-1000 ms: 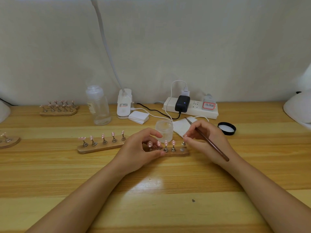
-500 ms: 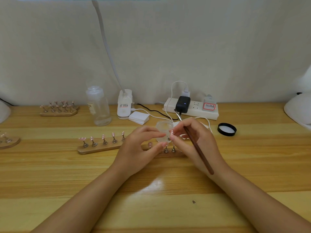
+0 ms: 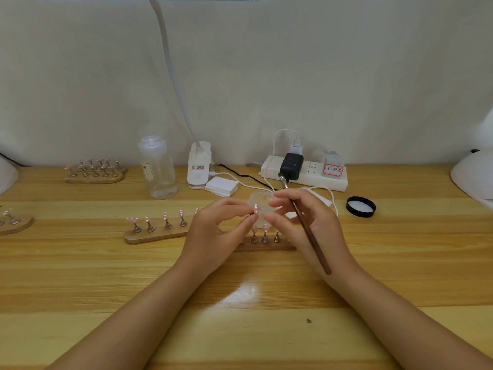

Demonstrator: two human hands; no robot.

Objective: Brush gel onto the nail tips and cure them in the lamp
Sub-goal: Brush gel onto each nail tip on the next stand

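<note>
My left hand [image 3: 213, 231] pinches a small pink nail tip on its metal stand [image 3: 255, 210], lifted above the wooden holder strip [image 3: 266, 245]. My right hand [image 3: 306, 222] grips a brown brush [image 3: 306, 225] with its tip pointing up and back, fingers close to the lifted tip. Three tips still stand on that strip between my hands. An open clear gel jar [image 3: 260, 200] sits just behind my fingers, partly hidden. A second strip [image 3: 157, 233] with several pink tips lies to the left. A white lamp's edge [image 3: 472, 177] shows at far right.
A clear bottle [image 3: 158, 169], desk lamp base [image 3: 198, 166], white pads [image 3: 221, 186], and power strip [image 3: 306, 172] with cables line the back. The black jar lid [image 3: 360, 206] lies at right. More tip holders sit at back left [image 3: 93, 172] and far left [image 3: 13, 222].
A tip on its stand has come off the strip, picked up by my right fingers and passed into my left hand's pinch. The brush has swung upright as my right hand rose.
</note>
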